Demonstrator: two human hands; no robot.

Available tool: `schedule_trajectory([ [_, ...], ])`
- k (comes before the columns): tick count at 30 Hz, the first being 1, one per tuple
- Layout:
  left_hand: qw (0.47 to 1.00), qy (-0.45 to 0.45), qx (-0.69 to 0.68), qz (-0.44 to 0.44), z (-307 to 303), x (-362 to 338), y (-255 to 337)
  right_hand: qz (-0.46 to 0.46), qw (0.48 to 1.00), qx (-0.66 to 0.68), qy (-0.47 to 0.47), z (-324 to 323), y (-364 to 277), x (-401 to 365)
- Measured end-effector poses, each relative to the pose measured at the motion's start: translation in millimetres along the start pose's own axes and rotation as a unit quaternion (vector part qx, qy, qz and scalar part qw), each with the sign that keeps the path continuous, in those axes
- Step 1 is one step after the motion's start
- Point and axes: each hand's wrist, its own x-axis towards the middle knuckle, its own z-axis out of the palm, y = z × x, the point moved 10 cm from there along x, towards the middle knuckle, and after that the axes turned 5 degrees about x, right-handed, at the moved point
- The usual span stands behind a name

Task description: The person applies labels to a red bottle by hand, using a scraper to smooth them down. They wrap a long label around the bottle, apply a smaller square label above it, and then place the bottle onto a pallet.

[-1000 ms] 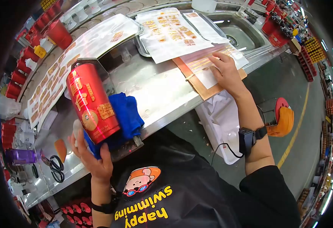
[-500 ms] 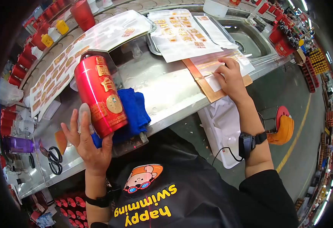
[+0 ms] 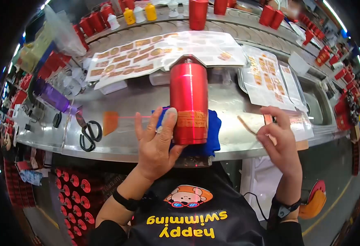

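A glossy red bottle [image 3: 189,92] lies with its base towards me, a band of gold characters [image 3: 191,119] near that end. Beneath it is a bunched blue cloth [image 3: 213,133]. My left hand [image 3: 157,141] rests along the bottle's left side with fingers spread, the thumb at the base edge and a pale cover on one fingertip. To the right, my right hand [image 3: 280,141] pinches a thin, pale decal slip [image 3: 249,121] with a brown edge, held apart from the bottle above the metal bench.
Printed decal sheets [image 3: 134,55] lie behind the bottle, with another sheet [image 3: 266,78] by the sink [image 3: 321,102]. Black-handled scissors [image 3: 90,135], an orange scraper-like piece [image 3: 110,123] and a purple bottle [image 3: 50,95] are on the left. Red, white and yellow bottles line the back.
My right hand has lifted off the board at the right with the decal slip and come towards the bottle. The bottle has been turned, showing different gold characters. My view has swung left.
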Motion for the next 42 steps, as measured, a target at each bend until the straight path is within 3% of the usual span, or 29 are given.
schedule_trajectory([
  [5,0.976,-0.02,-0.213,-0.044,-18.8,15.1,-3.3,-0.1,0.992,0.034,-0.069,31.2,-71.2,26.6],
  [10,0.967,-0.069,-0.242,-0.044,-12.7,26.3,5.2,-0.137,0.983,0.082,-0.087,56.3,-93.3,37.2],
  [15,0.954,-0.065,-0.255,-0.146,2.6,3.1,-15.9,-0.033,0.989,0.115,-0.086,80.9,-47.2,27.2],
  [20,0.955,-0.048,-0.238,-0.171,4.9,-1.3,-18.4,0.027,0.987,0.137,-0.076,87.6,-25.4,21.0],
  [34,0.95,-0.056,-0.234,-0.198,4.8,1.6,-16.3,0.041,0.986,0.147,-0.061,90.0,-4.8,14.6],
  [37,0.962,-0.031,-0.214,-0.166,2.6,1.7,-17.7,0.058,0.983,0.166,-0.061,90.9,-2.0,12.5],
  [40,0.898,-0.019,-0.344,-0.274,18.4,-14.2,-38.1,0.072,0.979,0.183,-0.061,91.0,-0.1,12.4],
  [42,0.915,-0.016,-0.318,-0.246,19.4,-12.5,-34.2,0.078,0.977,0.189,-0.061,91.1,1.2,11.4],
])
